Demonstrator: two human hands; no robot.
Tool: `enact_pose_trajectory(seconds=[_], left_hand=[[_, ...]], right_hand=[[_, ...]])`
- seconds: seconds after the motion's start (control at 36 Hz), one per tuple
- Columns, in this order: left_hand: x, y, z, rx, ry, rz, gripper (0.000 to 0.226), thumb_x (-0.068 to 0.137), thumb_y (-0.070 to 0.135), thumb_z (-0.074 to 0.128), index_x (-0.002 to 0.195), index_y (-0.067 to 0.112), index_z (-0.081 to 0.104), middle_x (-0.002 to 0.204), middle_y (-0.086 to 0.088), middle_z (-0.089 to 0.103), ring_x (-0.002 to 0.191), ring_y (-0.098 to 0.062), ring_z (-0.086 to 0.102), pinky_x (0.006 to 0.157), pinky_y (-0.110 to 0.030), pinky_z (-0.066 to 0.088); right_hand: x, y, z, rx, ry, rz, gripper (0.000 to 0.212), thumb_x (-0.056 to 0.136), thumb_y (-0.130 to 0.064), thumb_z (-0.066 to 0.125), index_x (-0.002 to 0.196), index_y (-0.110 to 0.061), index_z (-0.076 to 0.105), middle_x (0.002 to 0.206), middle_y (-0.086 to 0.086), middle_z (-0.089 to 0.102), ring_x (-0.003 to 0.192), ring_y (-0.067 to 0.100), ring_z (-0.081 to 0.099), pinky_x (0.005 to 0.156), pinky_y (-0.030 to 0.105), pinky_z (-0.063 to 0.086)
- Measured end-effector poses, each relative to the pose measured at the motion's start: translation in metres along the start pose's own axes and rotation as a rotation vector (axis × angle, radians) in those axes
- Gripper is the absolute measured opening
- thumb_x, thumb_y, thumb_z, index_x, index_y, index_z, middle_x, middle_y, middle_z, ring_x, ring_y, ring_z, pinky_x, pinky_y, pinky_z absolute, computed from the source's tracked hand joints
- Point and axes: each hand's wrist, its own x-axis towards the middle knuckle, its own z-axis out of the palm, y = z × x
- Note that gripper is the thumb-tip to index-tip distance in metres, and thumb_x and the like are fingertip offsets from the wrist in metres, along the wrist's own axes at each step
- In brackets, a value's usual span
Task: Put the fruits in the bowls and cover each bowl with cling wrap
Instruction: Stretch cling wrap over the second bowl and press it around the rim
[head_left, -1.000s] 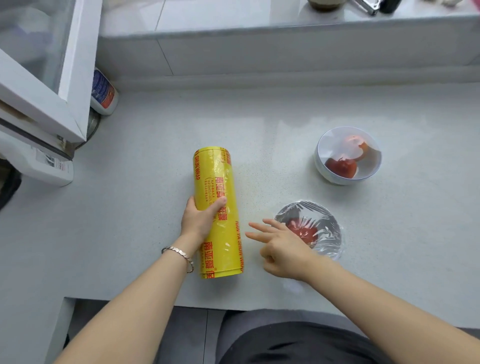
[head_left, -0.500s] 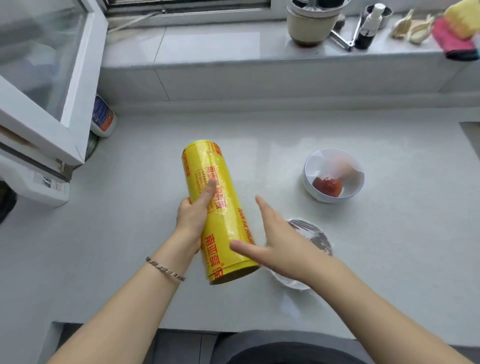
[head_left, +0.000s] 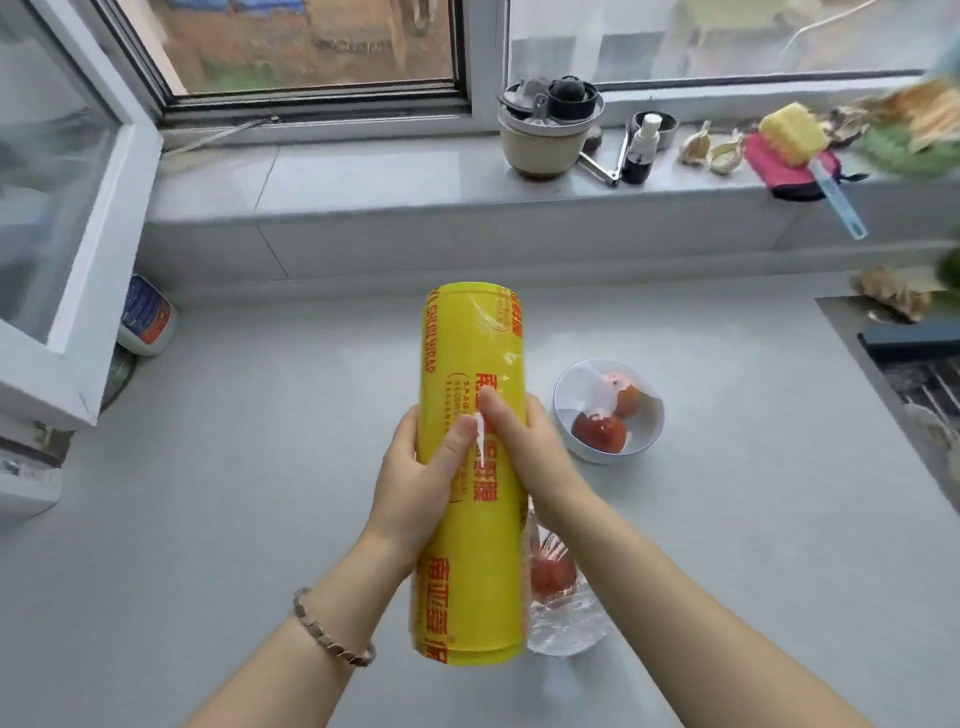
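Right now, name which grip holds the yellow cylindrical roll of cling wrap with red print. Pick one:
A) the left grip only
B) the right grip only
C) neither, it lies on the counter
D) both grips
D: the left grip and the right grip both curl round the yellow cylindrical roll of cling wrap, with the thumbs close together on its front.

Beige pot (head_left: 545, 148), spray bottle (head_left: 642, 151) and yellow sponge (head_left: 794, 134) on the windowsill (head_left: 363, 176) — labelled bottle (head_left: 146, 318) far left
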Motion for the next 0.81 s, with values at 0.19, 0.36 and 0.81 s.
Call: enact_pose_trajectory(seconds=[0.19,0.36,0.81], left_hand=[[0.014,0.014,0.009,0.153,-0.094,0.059,0.072,0.061,0.038,0.074,0.125,0.028,0.044,0.108,0.005,0.064,0.088,-0.007,0.068,0.064,-0.021,0.056],[0.039,0.026,0.005,0.337,-0.080,0.086,0.073,0.062,0.015,0.086,0.122,0.029,0.045,0.105,0.009,0.065,0.090,-0.005,0.065,0.068,-0.021,0.053],[0.145,0.019,-0.009,0.261,0.563,0.274,0.098,0.053,0.023,0.088,0.133,0.022,0.032,0.125,0.003,0.050,0.111,-0.014,0.052,0.096,-0.029,0.042]], right_hand=[[0.036,-0.044,-0.020,-0.076,0.068,-0.050,0.085,0.060,-0.085,0.046,0.112,-0.019,0.055,0.102,0.003,0.069,0.089,0.017,0.069,0.079,0.037,0.057],[0.042,-0.054,-0.024,-0.154,0.005,-0.068,0.049,0.091,-0.056,0.014,0.102,-0.030,0.053,0.091,-0.009,0.060,0.084,0.008,0.059,0.073,0.021,0.050],[0.026,0.046,-0.101,-0.776,-0.039,0.175,0.024,0.091,-0.022,0.052,0.113,-0.019,0.061,0.110,-0.003,0.064,0.092,0.006,0.057,0.080,0.017,0.040]])
